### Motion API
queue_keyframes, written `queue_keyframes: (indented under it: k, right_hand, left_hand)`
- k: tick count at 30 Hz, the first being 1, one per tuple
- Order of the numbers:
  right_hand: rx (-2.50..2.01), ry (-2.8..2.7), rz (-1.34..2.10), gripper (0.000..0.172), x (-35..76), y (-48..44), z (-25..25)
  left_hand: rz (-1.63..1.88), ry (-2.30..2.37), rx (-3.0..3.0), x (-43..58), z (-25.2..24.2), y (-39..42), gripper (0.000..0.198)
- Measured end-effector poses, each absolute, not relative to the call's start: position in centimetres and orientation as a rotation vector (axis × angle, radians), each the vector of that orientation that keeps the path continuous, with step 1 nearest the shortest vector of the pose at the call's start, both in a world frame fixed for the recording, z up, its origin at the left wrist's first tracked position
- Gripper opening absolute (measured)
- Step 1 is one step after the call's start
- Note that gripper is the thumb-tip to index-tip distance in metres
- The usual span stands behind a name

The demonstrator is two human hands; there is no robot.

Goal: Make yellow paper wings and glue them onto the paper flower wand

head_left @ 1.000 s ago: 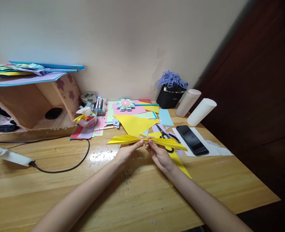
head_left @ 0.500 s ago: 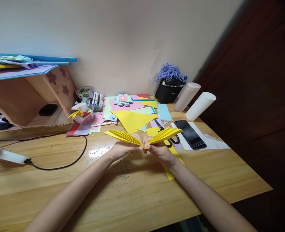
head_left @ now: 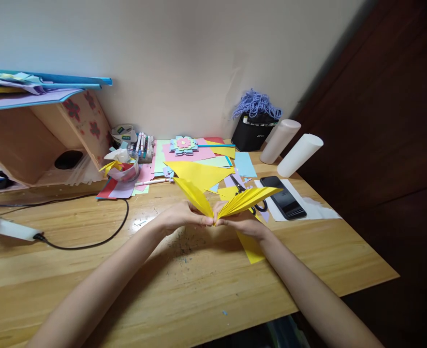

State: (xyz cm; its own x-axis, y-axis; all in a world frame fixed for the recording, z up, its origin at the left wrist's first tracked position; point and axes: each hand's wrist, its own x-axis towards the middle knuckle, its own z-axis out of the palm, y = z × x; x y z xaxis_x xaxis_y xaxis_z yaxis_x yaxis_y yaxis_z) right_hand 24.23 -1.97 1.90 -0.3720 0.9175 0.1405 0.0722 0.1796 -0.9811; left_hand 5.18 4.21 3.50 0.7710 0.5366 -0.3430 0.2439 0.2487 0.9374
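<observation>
A pleated strip of yellow paper (head_left: pixel 245 198) is bent into a V at its middle, both halves fanning upward. My left hand (head_left: pixel 179 216) pinches the fold from the left and my right hand (head_left: pixel 240 222) pinches it from the right, fingertips meeting at the crease. Under my right hand lies a flat yellow paper scrap (head_left: pixel 250 247) on the wooden table (head_left: pixel 198 285). Behind the fan rest a large yellow triangle of paper (head_left: pixel 198 174) and black-handled scissors (head_left: pixel 247 195), partly hidden by the fan.
A black phone (head_left: pixel 283 196) lies on white paper to the right, near two white cylinders (head_left: pixel 299 154) and a black pot with purple yarn (head_left: pixel 256 129). Coloured sheets, a paper flower (head_left: pixel 183 144), markers (head_left: pixel 143 145) and a scrap bowl (head_left: pixel 124 169) sit at the back. A white tool (head_left: pixel 6 228) with black cable lies left.
The yellow pleated strip, held nearly straight a second ago, has been folded at its middle, its two halves swinging up into a V. Both hands stayed pinched at the centre.
</observation>
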Motion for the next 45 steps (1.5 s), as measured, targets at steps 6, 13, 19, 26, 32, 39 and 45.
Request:
queue_keyframes:
  k: [6, 13, 19, 26, 32, 39, 45]
  right_hand:
    - [-1.053, -1.578, 1.193, 0.025, 24.7, -1.3, 1.2]
    - [-0.843, -1.346, 1.117, 0.019, 24.4, -1.2, 0.0]
    - [-0.805, -1.034, 1.181, 0.022, 22.7, -1.4, -0.6]
    - [-0.761, -1.127, 1.217, 0.021, 22.8, -1.6, -0.4]
    - [-0.661, -1.283, 1.270, 0.019, 23.5, -1.7, 0.8]
    - [-0.683, -1.483, 1.313, 0.013, 24.7, -1.7, 1.8]
    - [-0.725, -1.383, 1.173, 0.015, 24.4, -1.8, 1.7]
  left_hand:
    - [0.442, 0.922, 1.212, 6.1, 3.8, 3.5, 0.031]
    - [0.659, 0.710, 0.979, 7.7, 3.1, 1.5, 0.034]
    - [0.797, 0.636, 0.938, 8.2, 1.4, 0.7, 0.028]
    - [0.842, 0.618, 1.072, 8.0, 1.6, 1.6, 0.026]
    - [0.602, 0.565, 1.292, 6.8, 2.8, 2.5, 0.022]
    - [0.423, 0.491, 1.295, 6.6, 2.9, 2.7, 0.018]
    - [0.641, 0.484, 1.190, 7.0, 1.7, 3.5, 0.034]
